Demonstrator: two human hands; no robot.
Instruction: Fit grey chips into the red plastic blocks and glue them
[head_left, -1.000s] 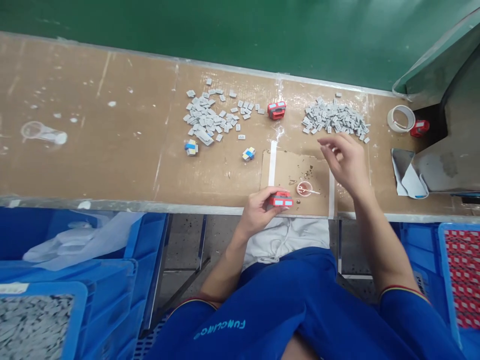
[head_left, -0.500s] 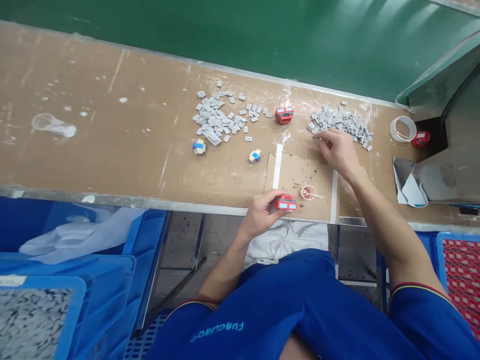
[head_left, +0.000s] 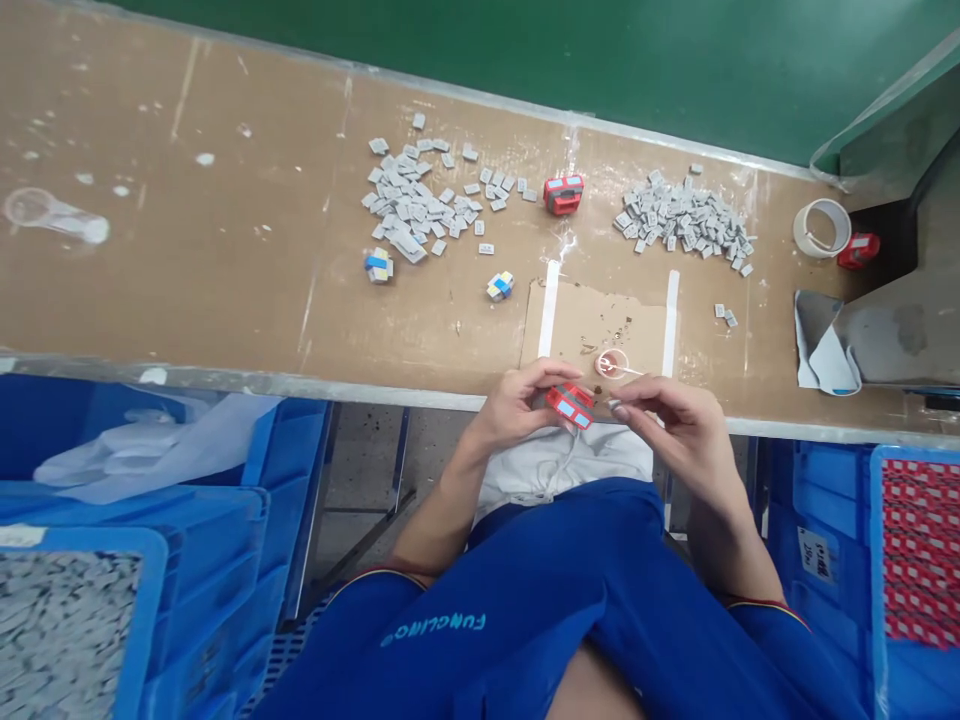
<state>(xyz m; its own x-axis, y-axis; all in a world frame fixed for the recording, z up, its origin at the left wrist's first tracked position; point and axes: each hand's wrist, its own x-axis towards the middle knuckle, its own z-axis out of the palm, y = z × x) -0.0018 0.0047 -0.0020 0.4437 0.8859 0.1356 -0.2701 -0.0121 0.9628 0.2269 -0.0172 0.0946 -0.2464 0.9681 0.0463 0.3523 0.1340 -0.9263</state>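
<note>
A small red toy block with grey trim and pale blue windows (head_left: pixel 573 404) is held in my left hand (head_left: pixel 517 405) at the table's front edge. My right hand (head_left: pixel 679 425) pinches a small grey piece (head_left: pixel 616 408) just to the right of it, apart from the block. Behind the hands stands a small clear cup with reddish contents (head_left: pixel 609 363), a thin white stick leaning out of it. The cup rests on a cardboard sheet (head_left: pixel 577 310) with white tape strips. Farther back lies a pile of grey pieces (head_left: pixel 686 218).
Another pile of grey pieces (head_left: pixel 412 200) lies to the left, near two blue-yellow-white bundles (head_left: pixel 379 265). A second red toy block (head_left: pixel 563 195) stands between the piles. At the right are a tape roll (head_left: pixel 822 228) and a metal machine (head_left: pixel 904 335). Blue crates (head_left: pixel 202 560) flank me.
My right hand has come back from the right-hand grey pile to beside the red block, with a small grey piece in its fingers. The red block has tilted in my left hand.
</note>
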